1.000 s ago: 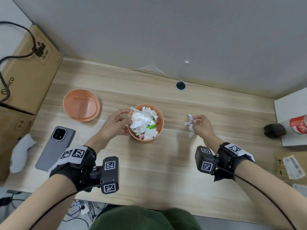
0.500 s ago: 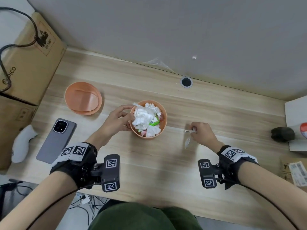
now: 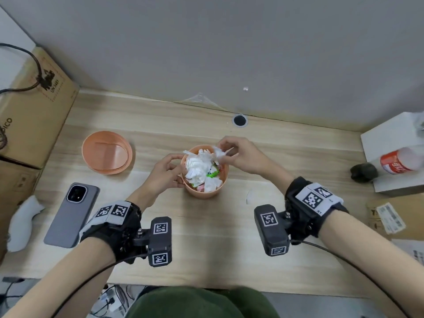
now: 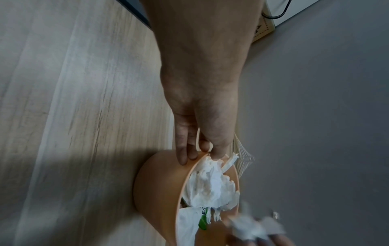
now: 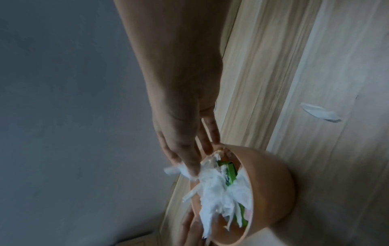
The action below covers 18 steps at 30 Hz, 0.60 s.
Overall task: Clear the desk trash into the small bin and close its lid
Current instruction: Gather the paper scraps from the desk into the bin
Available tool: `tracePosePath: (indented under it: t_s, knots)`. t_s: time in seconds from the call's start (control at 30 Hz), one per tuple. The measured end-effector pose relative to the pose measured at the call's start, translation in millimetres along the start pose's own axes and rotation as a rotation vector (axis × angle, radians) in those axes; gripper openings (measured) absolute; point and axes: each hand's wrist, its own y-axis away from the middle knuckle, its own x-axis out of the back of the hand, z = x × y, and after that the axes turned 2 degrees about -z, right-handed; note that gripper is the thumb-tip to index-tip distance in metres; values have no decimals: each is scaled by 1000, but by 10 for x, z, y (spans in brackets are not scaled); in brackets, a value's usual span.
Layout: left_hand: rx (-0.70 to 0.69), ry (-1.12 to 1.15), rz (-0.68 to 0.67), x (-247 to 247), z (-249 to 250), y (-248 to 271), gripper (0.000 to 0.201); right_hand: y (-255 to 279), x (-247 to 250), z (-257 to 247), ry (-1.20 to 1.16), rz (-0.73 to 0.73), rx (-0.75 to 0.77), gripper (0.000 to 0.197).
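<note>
The small orange bin (image 3: 203,194) stands mid-desk, heaped with white tissue (image 3: 198,167) and green and pink wrappers. My left hand (image 3: 177,169) grips its left rim, thumb inside and fingers on the outer wall (image 4: 160,183). My right hand (image 3: 223,153) hovers over the far right rim and pinches a white tissue scrap (image 3: 219,154), also visible as a tissue scrap (image 5: 174,171) in the right wrist view. The orange lid (image 3: 106,152) lies upturned on the desk to the left. One thin white scrap (image 3: 251,196) lies on the desk right of the bin.
A grey phone (image 3: 72,214) lies face down at the front left, beside a white object (image 3: 21,222). Cardboard boxes (image 3: 34,106) line the left edge. At the right stand a white box (image 3: 394,152), a red-labelled bottle (image 3: 398,160) and a dark lump (image 3: 364,172).
My right hand lifted the tissue scrap off the desk and carried it left, over the bin. A thin scrap stayed on the desk. My left hand kept its hold on the rim.
</note>
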Motion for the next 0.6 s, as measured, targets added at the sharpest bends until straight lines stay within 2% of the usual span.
tracePosePath:
  t_s: [0.07, 0.1, 0.23, 0.3, 0.37, 0.43, 0.5, 0.6]
  knots:
    - [2, -7, -12, 14, 8, -3, 31, 43, -93, 16, 56, -133, -7, 22]
    - [2, -11, -18, 21, 13, -3, 31, 79, -93, 34, 58, -132, -21, 22]
    - [-2, -8, -32, 43, 11, 16, 30, 267, 45, 212, -107, 120, -69, 9]
    - [-3, -1, -35, 47, 1, 35, 29, 358, 91, 486, -69, 215, -177, 13]
    - [-5, -1, -34, 56, -9, 61, 28, 469, 57, 798, 69, 181, -339, 15]
    - [0, -3, -31, 74, -23, 95, 28, 593, -75, 1036, 115, 101, -483, 32]
    - [1, -7, -28, 109, -42, 142, 27, 666, -259, 1162, 144, 88, -523, 41]
    - [5, -8, -22, 178, -93, 211, 26, 644, -471, 1336, 252, 166, -498, 35]
